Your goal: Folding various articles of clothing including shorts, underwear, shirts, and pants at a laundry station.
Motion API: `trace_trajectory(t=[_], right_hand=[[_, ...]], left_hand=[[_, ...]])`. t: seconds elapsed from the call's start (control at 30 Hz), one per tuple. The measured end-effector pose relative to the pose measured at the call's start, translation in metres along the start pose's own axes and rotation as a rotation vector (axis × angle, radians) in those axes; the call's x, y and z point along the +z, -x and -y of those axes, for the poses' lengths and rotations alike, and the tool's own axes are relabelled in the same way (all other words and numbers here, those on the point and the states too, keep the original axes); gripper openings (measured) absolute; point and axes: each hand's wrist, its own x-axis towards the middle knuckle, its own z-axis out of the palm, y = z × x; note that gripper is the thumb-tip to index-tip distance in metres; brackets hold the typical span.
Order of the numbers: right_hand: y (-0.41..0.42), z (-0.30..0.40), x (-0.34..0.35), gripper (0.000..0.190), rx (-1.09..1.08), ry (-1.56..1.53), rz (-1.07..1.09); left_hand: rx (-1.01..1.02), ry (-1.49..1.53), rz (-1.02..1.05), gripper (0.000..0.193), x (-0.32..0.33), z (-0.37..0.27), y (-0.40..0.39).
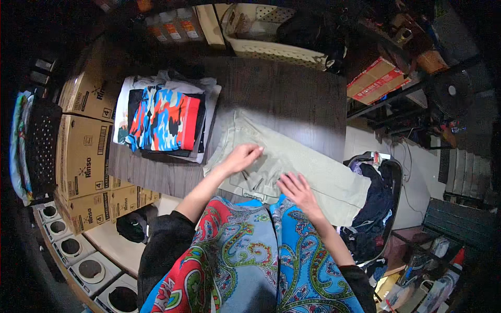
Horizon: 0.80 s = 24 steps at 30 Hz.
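Note:
A pale grey-green garment, apparently a pair of trousers [325,168], lies spread over the front part of a dark wood-grain table [270,86]. Over its left part is my left hand [244,156], fingers curled; whether it pinches any cloth is not clear. My right hand [297,189] rests on the cloth near the front edge, fingers spread and holding nothing. Wrinkles and a dark opening show between the hands. To the left stands a stack of folded clothes [211,98], topped by a red, blue and white patterned garment [164,117].
Cardboard boxes [84,156] line the left side, above a row of front-loading washers [92,270]. A cream perforated basket [274,51] stands behind the table. At right, a dark basket [395,195] holds dark clothes [372,211], below a red-marked carton [377,82].

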Motion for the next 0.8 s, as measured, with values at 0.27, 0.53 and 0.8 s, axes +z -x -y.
trace_trajectory(t=[0.27, 0.53, 0.8], right_hand=[[-0.06, -0.016, 0.01, 0.019, 0.375, -0.635, -0.01], [-0.098, -0.054, 0.023, 0.021, 1.122, -1.416, -0.151], [-0.075, -0.013, 0.027, 0.025, 0.974, -0.655, -0.282]], left_hand=[[-0.254, 0.425, 0.033, 0.071, -0.018, 0.043, -0.005], [-0.248, 0.26, -0.292, 0.051, -0.017, 0.045, -0.01], [-0.401, -0.264, -0.351, 0.03, -0.002, 0.015, 0.041]])
